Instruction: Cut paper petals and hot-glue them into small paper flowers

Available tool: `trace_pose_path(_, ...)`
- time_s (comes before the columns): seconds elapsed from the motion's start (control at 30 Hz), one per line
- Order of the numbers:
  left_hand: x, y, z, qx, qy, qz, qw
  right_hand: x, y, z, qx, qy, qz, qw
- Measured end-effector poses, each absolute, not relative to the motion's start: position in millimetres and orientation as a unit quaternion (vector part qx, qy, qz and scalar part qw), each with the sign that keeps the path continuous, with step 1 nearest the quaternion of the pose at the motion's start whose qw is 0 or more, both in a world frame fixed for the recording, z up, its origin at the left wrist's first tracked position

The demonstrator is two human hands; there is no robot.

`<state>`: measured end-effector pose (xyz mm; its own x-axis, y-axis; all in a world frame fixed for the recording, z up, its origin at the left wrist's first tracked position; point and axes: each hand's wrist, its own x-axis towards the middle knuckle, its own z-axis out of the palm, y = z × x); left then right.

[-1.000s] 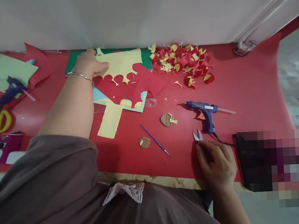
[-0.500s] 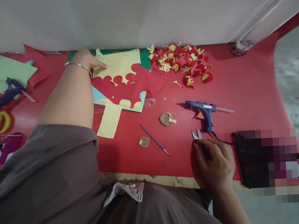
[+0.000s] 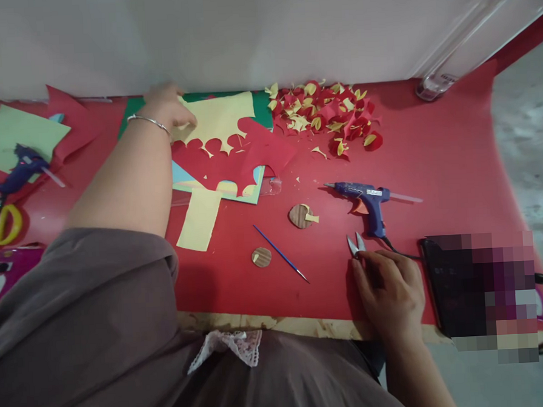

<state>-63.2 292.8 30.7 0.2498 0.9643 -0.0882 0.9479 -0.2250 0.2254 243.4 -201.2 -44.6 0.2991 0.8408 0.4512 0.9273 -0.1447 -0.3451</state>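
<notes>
My left hand [image 3: 170, 108] reaches to the back of the table, over the left edge of a cream paper sheet [image 3: 223, 109]. Its fingers are bent and blurred, close to a small cream scrap; whether they grip it I cannot tell. Below lies red paper [image 3: 224, 160] with rounded cut-outs along its edge. My right hand [image 3: 390, 294] rests near the front edge, closed around small snips [image 3: 356, 246], blades apart and pointing away from me. Two brown corrugated discs, one larger [image 3: 301, 216] and one smaller [image 3: 261, 257], lie mid-table, each with a cream paper piece on it.
A blue glue gun [image 3: 365, 198] lies beyond the snips, and a thin blue brush [image 3: 281, 253] lies beside the discs. Red and yellow paper petals [image 3: 324, 112] are heaped at the back. Another glue gun [image 3: 21, 168] and yellow-handled scissors [image 3: 8, 224] lie left. A black device [image 3: 456, 291] is at right.
My left hand has shifted slightly right, its thumb no longer stretched out on the cream sheet and its fingers bent. My right hand holds the snips in the same place.
</notes>
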Motion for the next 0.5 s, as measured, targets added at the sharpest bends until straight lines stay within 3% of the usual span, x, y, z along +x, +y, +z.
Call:
trace_pose_path(0.1, -28, 236, 41, 0.815, 0.547, 0.059, 0.184, 245, -201, -46, -0.752, -0.589, -0.074, 0.286)
trace_pose_path(0.2, 13, 162, 47, 0.907, 0.322, 0.027, 0.271, 246, -200, -47, -0.751, -0.590, -0.073, 0.288)
trace_pose_path(0.33, 54, 92, 32, 0.939, 0.143, -0.030, 0.312, 246, -200, -47, -0.753, -0.587, -0.067, 0.290)
trace_pose_path(0.5, 74, 77, 12, 0.944, 0.144, -0.043, 0.292, 243, -200, -44, -0.753, -0.585, -0.061, 0.295)
